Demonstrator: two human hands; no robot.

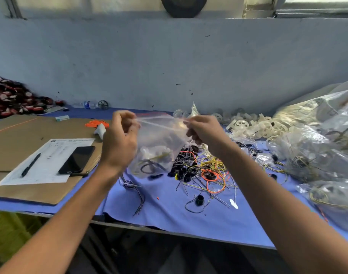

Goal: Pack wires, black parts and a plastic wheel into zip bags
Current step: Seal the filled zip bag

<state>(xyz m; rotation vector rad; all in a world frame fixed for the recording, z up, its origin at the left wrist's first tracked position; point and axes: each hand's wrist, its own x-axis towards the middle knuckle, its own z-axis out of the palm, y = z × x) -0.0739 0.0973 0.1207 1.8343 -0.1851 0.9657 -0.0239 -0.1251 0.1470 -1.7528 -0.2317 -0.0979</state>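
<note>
A clear zip bag [159,139] hangs in the air above the blue cloth, with wires, a black part and something white inside it. My left hand [120,141] pinches the bag's top strip at its left end. My right hand [203,131] pinches the same strip at its right end. Below the bag lies a loose heap of yellow, orange and black wires [206,171] mixed with black parts [184,172]. A pile of white plastic wheels [254,125] sits behind my right hand.
Cardboard [20,131] on the left carries a printed sheet [44,165], a pen [30,165] and a phone [77,160]. Filled clear bags [317,147] are heaped at the right. Orange ties [96,123], a water bottle [86,105] and a red-black pile [12,97] lie far left.
</note>
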